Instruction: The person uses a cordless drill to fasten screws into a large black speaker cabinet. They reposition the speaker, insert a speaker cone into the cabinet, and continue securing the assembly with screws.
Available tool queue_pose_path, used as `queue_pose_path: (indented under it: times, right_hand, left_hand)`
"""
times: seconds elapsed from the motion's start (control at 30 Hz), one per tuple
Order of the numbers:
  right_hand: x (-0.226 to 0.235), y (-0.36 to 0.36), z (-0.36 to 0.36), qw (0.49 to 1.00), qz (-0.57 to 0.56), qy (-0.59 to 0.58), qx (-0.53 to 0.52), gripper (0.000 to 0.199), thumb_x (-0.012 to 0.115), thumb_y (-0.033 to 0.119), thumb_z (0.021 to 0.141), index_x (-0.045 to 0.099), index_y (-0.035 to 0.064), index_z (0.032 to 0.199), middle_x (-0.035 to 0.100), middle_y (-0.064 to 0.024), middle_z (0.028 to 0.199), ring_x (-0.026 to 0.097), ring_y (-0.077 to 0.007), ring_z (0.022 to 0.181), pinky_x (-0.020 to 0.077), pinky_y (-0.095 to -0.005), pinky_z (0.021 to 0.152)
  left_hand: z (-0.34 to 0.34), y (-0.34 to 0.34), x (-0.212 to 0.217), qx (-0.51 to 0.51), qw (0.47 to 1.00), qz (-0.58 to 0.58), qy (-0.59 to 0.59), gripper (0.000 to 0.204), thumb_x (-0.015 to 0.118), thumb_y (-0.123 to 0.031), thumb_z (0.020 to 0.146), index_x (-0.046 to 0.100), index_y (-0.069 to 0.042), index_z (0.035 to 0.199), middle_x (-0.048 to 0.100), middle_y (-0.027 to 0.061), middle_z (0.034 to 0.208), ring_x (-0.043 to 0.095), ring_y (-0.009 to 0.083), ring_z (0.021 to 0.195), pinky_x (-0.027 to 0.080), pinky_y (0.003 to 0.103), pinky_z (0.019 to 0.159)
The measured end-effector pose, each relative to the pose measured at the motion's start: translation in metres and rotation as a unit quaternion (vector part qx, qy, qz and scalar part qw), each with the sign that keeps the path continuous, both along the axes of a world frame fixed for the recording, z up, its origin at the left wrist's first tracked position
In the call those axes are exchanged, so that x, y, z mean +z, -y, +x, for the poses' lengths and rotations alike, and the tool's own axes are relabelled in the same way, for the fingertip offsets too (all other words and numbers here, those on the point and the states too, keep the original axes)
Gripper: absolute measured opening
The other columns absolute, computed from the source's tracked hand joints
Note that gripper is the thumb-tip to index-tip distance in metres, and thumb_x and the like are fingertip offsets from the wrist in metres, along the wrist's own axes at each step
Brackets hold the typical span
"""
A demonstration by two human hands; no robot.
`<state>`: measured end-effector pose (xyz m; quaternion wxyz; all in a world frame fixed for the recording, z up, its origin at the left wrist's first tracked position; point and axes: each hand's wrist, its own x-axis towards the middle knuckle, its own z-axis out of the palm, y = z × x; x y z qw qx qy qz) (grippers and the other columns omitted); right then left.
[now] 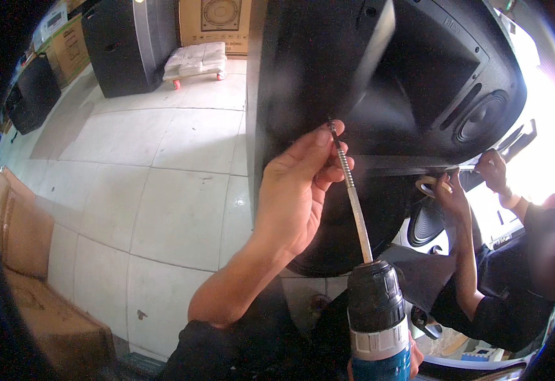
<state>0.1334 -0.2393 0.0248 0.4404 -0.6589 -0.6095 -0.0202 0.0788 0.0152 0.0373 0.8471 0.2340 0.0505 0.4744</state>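
- Your left hand (296, 184) reaches up from the lower edge, thumb and fingers pinched near the far end of a long bit (359, 222). The pinch seems meant to steady the slim, part-ribbed shaft so its tip does not wander.
- A small dark piece shows at that tip; it may be a screw, but your fingers hide too much to be sure.
- The teal, grey and black drill (379, 317) is at the bottom, right of centre, its chuck gripping the bit. It points away from you, which puts the tip in front of the speaker cabinet.
- Your right hand (415, 359) shows only as a few fingers curled against the drill's lower body, apparently bearing its weight.
- The large black speaker cabinet (328, 82) fills the upper middle and right, close enough for both arms to work at it.
- At the right, a co-worker (465, 254) has both hands by the cabinet's lower edge, with a tan ring (425, 185), like a tape roll, at the nearer one.
- At the upper left, a low wheeled dolly (195, 62) stands on white floor tiles (182, 209).
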Motion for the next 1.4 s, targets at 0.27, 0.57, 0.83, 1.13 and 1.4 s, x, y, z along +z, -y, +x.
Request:
queue_pose_path:
  times: [0.27, 0.57, 0.83, 1.13, 1.4]
  right_hand:
    - [0.002, -0.005, 0.000, 1.000, 0.005, 0.015, 0.003, 0.041, 0.069, 0.016, 0.073, 0.054, -0.0066, 0.105, 0.062, -0.0174, 0.085, 0.063, -0.0262, 0.076, 0.0499, -0.0344, 0.063]
    - [0.005, -0.005, -0.003, 0.999, 0.007, 0.036, -0.004, 0.041, 0.068, 0.015, 0.074, 0.055, -0.0077, 0.105, 0.062, -0.0188, 0.086, 0.063, -0.0272, 0.076, 0.0502, -0.0349, 0.063]
    - [0.002, -0.008, -0.003, 0.999, 0.018, 0.040, 0.001, 0.041, 0.067, 0.014, 0.074, 0.055, -0.0087, 0.106, 0.062, -0.0199, 0.086, 0.064, -0.0281, 0.076, 0.0505, -0.0353, 0.063]
    - [0.003, -0.003, -0.005, 0.998, 0.028, 0.047, -0.008, 0.041, 0.067, 0.014, 0.075, 0.055, -0.0097, 0.106, 0.063, -0.0213, 0.087, 0.064, -0.0291, 0.076, 0.0508, -0.0357, 0.064]
    - [0.005, -0.009, -0.008, 0.998, 0.030, 0.054, -0.012, 0.040, 0.066, 0.013, 0.076, 0.055, -0.0107, 0.106, 0.063, -0.0225, 0.088, 0.064, -0.0300, 0.076, 0.0511, -0.0361, 0.064]
  left_hand:
    - [-0.014, 0.006, -0.004, 0.027, 0.993, 0.081, -0.083, 0.029, 0.053, -0.020, 0.093, 0.056, 0.002, 0.112, 0.060, 0.0064, 0.087, 0.057, 0.0104, 0.069, 0.047, 0.022, 0.051]
    - [-0.048, -0.013, -0.007, 0.460, 0.734, 0.330, -0.374, 0.025, 0.060, -0.028, 0.083, 0.054, -0.004, 0.086, 0.036, -0.0045, 0.055, 0.029, 0.0037, 0.043, 0.022, 0.021, 0.039]
    - [-0.059, -0.048, -0.010, 0.505, 0.394, 0.524, -0.561, 0.034, 0.065, -0.039, 0.079, 0.054, -0.007, 0.072, 0.053, 0.0029, 0.054, 0.052, 0.0168, 0.044, 0.039, 0.028, 0.042]
    - [-0.061, -0.047, -0.008, 0.494, 0.358, 0.546, -0.575, 0.032, 0.063, -0.038, 0.080, 0.055, -0.008, 0.071, 0.053, 0.0008, 0.055, 0.051, 0.0144, 0.042, 0.038, 0.027, 0.040]
    - [-0.061, -0.042, -0.010, 0.504, 0.360, 0.540, -0.569, 0.030, 0.065, -0.037, 0.079, 0.054, -0.011, 0.070, 0.052, 0.0001, 0.055, 0.052, 0.0151, 0.045, 0.039, 0.029, 0.041]
